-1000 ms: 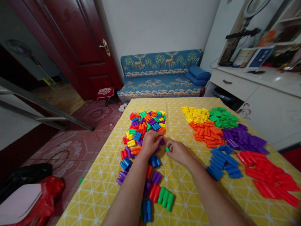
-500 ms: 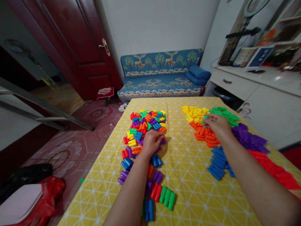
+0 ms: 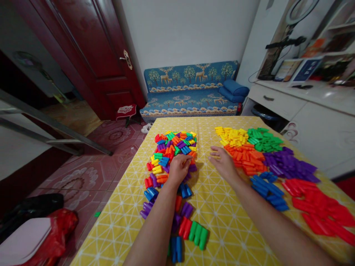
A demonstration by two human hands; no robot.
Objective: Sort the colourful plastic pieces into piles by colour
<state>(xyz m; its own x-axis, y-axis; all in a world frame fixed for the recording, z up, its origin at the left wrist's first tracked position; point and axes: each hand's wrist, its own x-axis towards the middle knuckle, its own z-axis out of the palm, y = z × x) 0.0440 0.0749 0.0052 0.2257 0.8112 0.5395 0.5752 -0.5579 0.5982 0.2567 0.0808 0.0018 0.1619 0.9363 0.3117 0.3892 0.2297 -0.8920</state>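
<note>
My left hand [image 3: 179, 168] is closed in a pinch over the right side of a mixed pile of plastic building blocks [image 3: 169, 142]; whatever its fingers hold is hidden. My right hand [image 3: 222, 162] is above the bare cloth between the mixed pile and the sorted blocks, fingers apart and empty. Sorted by colour to its right are yellow blocks [image 3: 232, 136], green blocks [image 3: 263, 139], orange blocks [image 3: 246, 158], purple blocks [image 3: 290, 163], blue blocks [image 3: 268, 192] and red blocks [image 3: 318, 207]. Nearer me, a green block [image 3: 198, 235] lies beside a red one [image 3: 185, 227].
A yellow patterned tablecloth [image 3: 219, 225] covers the table. Beyond it stands a blue sofa [image 3: 191, 98] with deer on it. A white cabinet [image 3: 318, 129] is on the right, and a red stool [image 3: 126, 111] by the door. One green piece [image 3: 97, 214] lies on the floor.
My right hand has moved left, away from the green and orange blocks, and the green block it held is out of its fingers. My left hand stays over the mixed pile.
</note>
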